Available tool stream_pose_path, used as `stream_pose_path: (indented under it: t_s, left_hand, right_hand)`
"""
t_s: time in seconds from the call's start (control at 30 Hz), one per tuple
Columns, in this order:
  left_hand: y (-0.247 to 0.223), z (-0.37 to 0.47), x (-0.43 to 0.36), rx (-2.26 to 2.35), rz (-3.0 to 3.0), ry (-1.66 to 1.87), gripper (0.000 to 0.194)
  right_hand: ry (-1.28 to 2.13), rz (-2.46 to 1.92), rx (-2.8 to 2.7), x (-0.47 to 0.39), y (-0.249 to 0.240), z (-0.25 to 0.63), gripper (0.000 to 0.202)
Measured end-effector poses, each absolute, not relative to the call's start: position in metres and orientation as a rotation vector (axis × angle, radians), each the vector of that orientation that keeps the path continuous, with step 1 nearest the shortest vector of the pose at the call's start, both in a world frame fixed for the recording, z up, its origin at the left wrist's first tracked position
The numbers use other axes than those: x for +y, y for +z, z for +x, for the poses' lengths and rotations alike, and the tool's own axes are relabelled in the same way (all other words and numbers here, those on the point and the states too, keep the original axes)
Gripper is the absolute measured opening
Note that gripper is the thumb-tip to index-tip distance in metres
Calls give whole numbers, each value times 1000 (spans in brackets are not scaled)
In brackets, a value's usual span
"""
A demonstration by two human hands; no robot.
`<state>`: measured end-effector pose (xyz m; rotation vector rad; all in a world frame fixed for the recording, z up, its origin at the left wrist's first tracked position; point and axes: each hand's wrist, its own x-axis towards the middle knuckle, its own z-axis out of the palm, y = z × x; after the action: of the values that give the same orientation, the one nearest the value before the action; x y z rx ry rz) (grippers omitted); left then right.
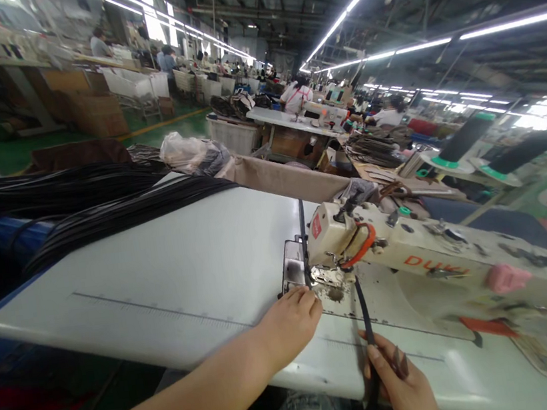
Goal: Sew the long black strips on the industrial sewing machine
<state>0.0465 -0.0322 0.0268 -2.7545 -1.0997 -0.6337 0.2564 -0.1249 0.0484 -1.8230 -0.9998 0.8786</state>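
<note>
My left hand (293,320) rests at the front of the sewing machine (400,249), beside its metal plate (293,266). Its fingers are curled down close to the needle area, and what lies under them is hidden. In front of the machine, my right hand (401,376) is closed around a narrow black strap (364,307). That strap runs up from the fingers to the machine head, and its lower end hangs past the table edge. A small dark pointed piece shows between the right fingers, too unclear to name. Another black strip (302,218) lies behind the plate.
A bundle of long black strips (142,205) lies across the left of the white table (184,257), which has a printed ruler line. Behind stands a fabric-lined bin (280,177). Thread cones (466,137) are at the right. Other people work farther back.
</note>
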Motion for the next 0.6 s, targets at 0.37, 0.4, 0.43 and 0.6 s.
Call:
stream_pose_path:
  t_s: [0.37,0.4,0.43,0.6]
  left_hand:
    - [9,38,-19,-1295,-2814,-878,33]
    - [8,38,-17,-1320,-2807,-903,32]
    - [8,39,-15,-1347,-2800,-927,31]
    - [11,40,-10,-1482,-2805,-970,27]
  right_hand:
    - [993,-1789,-982,-126,50,263,76]
    - [989,-1781,-991,-127,49,263,76]
    - [984,-1774,-1006,-130,47,263,76]
    - [909,-1754,-1175,-146,36,264,69]
